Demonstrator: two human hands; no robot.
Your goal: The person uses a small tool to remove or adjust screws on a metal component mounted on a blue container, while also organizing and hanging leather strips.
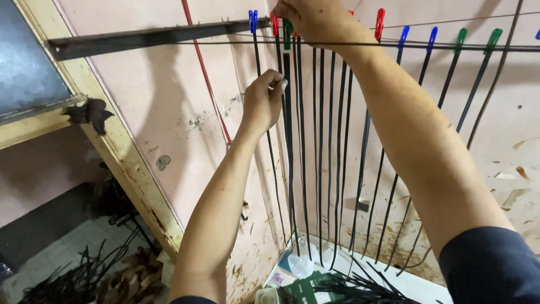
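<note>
Two hands raised, left hand (263, 101) pinching black strip (288, 129), right hand (308, 19) at green peg (287, 32)

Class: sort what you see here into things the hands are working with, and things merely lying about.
In use: left hand pinching a black strip; right hand at the green peg on the line.

Lying about: heap of strips, red cord, floor bundle.

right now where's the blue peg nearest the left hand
In the head view, the blue peg is clipped on the line at top centre, above the left hand.
</note>
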